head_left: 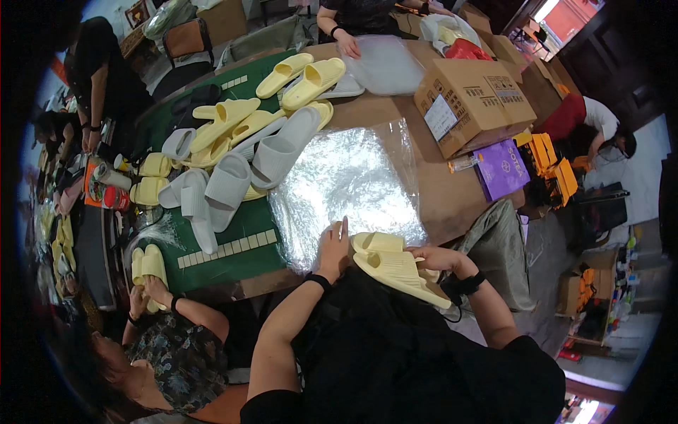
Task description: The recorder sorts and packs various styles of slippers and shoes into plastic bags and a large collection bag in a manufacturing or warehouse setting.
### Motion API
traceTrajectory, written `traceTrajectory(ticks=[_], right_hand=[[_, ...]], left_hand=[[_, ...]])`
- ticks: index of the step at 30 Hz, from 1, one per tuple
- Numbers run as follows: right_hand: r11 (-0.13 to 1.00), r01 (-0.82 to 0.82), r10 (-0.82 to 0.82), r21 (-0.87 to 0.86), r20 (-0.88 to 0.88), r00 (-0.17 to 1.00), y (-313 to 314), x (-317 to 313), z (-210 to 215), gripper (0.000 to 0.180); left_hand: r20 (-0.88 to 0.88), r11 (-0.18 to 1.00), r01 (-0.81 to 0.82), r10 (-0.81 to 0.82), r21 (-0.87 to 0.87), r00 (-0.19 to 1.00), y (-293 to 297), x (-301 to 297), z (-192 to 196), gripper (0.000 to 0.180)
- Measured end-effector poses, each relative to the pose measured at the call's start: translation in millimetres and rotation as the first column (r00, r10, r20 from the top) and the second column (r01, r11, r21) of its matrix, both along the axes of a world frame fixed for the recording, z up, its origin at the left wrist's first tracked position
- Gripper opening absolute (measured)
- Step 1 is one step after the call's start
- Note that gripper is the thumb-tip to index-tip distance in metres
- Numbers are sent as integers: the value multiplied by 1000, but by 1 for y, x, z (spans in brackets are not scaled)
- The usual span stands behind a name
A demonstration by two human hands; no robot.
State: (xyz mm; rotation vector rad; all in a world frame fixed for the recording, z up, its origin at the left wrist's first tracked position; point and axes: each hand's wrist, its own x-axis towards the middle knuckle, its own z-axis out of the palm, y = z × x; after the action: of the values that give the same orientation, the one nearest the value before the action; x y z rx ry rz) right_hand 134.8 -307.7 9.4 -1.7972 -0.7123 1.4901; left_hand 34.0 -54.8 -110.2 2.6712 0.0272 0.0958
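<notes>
My right hand (433, 259) is closed on a pair of pale yellow slippers (393, 267), held at the near edge of the table in front of me. Beside them, to the left, my left hand (335, 246) lies with its fingers stretched out on a shiny stack of clear plastic bags (339, 173). Left of the bags is a pile of slippers, among them a grey slipper (228, 185) and a yellow slipper (314, 81).
A cardboard carton (474, 106) and a purple box (503, 169) stand on the table's right. At left, a co-worker's hands (150, 297) hold yellow slippers. Across the table, another person's hand (347, 44) touches a stack of plastic sheets (387, 65). Green matting (205, 272) covers the left side.
</notes>
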Motion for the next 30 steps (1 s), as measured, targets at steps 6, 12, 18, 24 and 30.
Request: traceTrajectory(ticks=[6,12,18,24,30], right_hand=[[969,241,-240,58,-19,971,3,-28,-17,30],[926,379,-373,-4,170,912,12,-71,-9,35],[883,412,-462,226,259,848,7,-80,-22,27],[879,476,-253,-1,846,469,33,-74,-42,19],[822,497,-518,278,728,449,53,-51,-46,20]], left_hand=[[58,963,151,-142,-225,988,18,-2,18,54],[159,953,71,-24,-295,987,20,5,17,25],[365,962,53,51,-269,930,9,19,25,17],[390,964,213,-136,-162,911,12,16,33,21],[347,959,249,-188,-139,919,5,18,44,27]])
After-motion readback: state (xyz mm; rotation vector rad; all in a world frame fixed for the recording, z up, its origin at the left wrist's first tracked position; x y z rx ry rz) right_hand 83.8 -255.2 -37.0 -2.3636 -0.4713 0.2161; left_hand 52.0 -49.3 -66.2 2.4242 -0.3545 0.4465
